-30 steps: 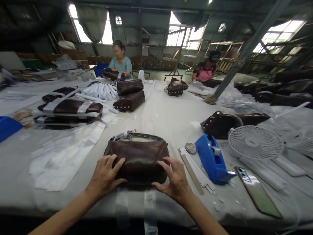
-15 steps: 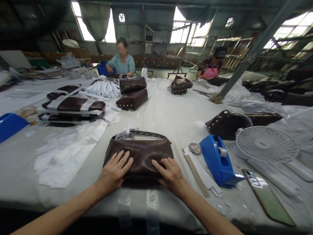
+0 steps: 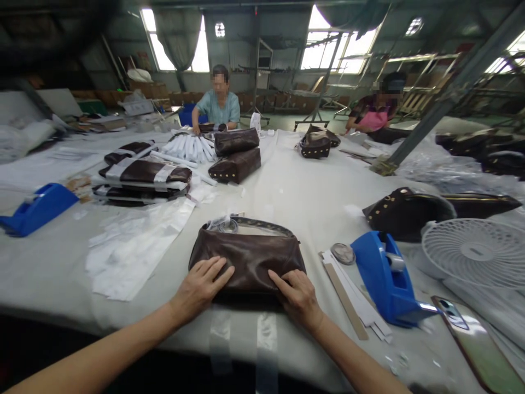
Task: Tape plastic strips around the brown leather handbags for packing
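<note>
A dark brown leather handbag [image 3: 250, 251] lies in front of me on the covered table [image 3: 295, 202], its studded strap [image 3: 266, 225] at the far side. A ring-shaped metal piece with clear wrap sits by the strap's left end. My left hand [image 3: 205, 282] rests on the bag's lower left front, fingers spread and stretched out. On the lower right, my right hand [image 3: 299, 295] presses with its fingers apart and slightly bent. Neither hand is wrapped round the bag. Two strips of clear tape [image 3: 267, 334] hang from the table edge just below it.
To the right are paper strips [image 3: 356, 301], a tape roll [image 3: 343, 253], a blue tape dispenser [image 3: 377, 279], a white fan [image 3: 476, 251] and a phone [image 3: 479, 345]. Left stand wrapped bags [image 3: 143, 172], white sheets [image 3: 135, 246] and another blue dispenser [image 3: 41, 208]. Two people [image 3: 219, 104] work beyond.
My view has turned slightly left, so everything appears farther right and more of the left dispenser shows. Both hands remain on the handbag in nearly the same places.
</note>
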`<state>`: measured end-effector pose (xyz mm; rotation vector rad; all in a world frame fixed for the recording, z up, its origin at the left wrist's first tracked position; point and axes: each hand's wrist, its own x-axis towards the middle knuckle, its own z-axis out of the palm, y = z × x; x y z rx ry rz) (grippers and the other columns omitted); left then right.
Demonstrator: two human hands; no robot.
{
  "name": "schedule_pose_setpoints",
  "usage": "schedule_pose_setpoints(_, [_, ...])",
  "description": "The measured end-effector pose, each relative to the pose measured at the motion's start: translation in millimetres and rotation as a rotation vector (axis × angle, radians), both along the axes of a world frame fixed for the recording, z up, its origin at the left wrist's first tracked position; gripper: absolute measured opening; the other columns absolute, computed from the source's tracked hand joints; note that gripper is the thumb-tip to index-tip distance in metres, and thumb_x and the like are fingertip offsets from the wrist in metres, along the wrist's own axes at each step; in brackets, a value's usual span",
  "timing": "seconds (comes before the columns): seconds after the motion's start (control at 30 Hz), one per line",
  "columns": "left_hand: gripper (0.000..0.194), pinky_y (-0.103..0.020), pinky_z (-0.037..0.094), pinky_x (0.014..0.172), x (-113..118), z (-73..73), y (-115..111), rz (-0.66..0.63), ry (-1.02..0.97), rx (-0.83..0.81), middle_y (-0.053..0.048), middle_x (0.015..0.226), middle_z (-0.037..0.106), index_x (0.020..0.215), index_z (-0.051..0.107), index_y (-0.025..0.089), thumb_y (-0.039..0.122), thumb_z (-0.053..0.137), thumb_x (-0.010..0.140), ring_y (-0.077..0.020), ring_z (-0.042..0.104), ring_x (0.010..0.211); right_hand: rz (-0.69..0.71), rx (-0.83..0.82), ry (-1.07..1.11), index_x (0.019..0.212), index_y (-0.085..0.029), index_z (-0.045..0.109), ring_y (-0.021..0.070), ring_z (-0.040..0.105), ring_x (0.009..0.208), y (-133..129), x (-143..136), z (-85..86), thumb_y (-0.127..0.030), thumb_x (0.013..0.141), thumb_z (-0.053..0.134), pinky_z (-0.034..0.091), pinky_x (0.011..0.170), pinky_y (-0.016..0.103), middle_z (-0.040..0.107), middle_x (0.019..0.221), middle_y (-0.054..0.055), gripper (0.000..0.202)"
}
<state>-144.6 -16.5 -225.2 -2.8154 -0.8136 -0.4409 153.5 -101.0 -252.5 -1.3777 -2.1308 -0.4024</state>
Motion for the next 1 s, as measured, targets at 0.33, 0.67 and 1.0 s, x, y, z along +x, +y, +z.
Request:
schedule_pose_setpoints(0.33, [0.037, -0.035, 0.048, 0.068, -13, 57.2, 18, 0.143, 0.384, -0.134, -0.006, 0.092, 0.057, 0.100, 0.054, 0.020, 0.029, 0.075, 0.072, -0.0266, 0.059, 0.080, 0.148, -0.215, -0.054, 0.103, -0.017, 0.055, 0.0207, 0.054, 0.081, -8, 18, 43.9, -0.012, 0.089, 0.046, 0.046, 0.073, 0.034, 0.059, 0.088, 0.007, 0.018])
schedule_pose_setpoints(0.67, [0.023, -0.029, 0.046, 0.060, -8, 36.9, 31, 0.064, 0.453, -0.287, -0.004, 0.077, 0.063, 0.092, 0.051, 0.021, 0.009, 0.054, 0.073, -0.0236, 0.065, 0.066, 0.153, -0.183, -0.297, 0.079, -0.019, 0.051, 0.0174, 0.046, 0.064, 0, 31, 46.6, -0.008, 0.089, 0.046, 0.034, 0.056, 0.030, 0.053, 0.071, 0.002, 0.015])
schedule_pose_setpoints(1.0, [0.030, -0.025, 0.044, 0.056, -25, -14.9, 32, -0.030, 0.336, -0.374, -0.003, 0.078, 0.059, 0.092, 0.049, 0.021, -0.003, 0.042, 0.076, -0.0167, 0.060, 0.061, 0.163, -0.182, -0.070, 0.072, -0.021, 0.050, 0.0150, 0.043, 0.059, -5, 33, 2.4, -0.001, 0.092, 0.031, 0.036, 0.056, 0.028, 0.049, 0.064, 0.000, 0.034])
